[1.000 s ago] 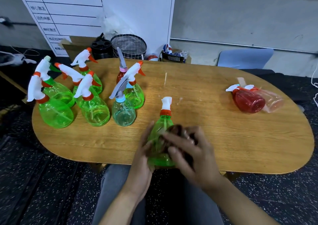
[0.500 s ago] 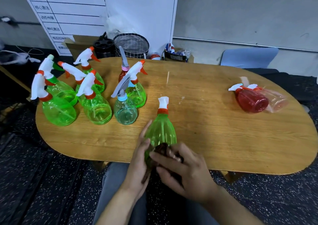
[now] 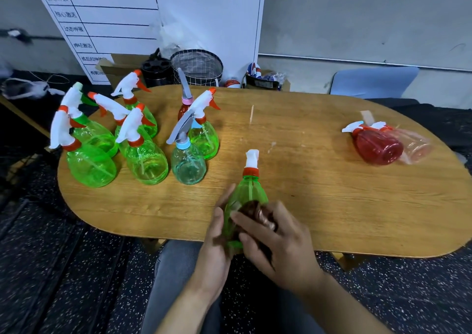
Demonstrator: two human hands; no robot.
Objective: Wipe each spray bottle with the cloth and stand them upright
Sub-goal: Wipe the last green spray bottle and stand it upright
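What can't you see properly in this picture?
- Dark brown cloth: mostly hidden under the right hand, head view.
- Clear green plastic spray bottle: base covered by the left hand.
- Pale pink bottle: partly behind the red bottle.

Blurred Chinese characters on whiteboard (image 3: 102,22)

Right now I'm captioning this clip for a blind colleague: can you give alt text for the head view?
A person's left hand holds a green spray bottle at the near table edge while the right hand rubs it with a dark cloth. Eight bottles stand upright at left; a red bottle and a pale pink bottle lie at right.
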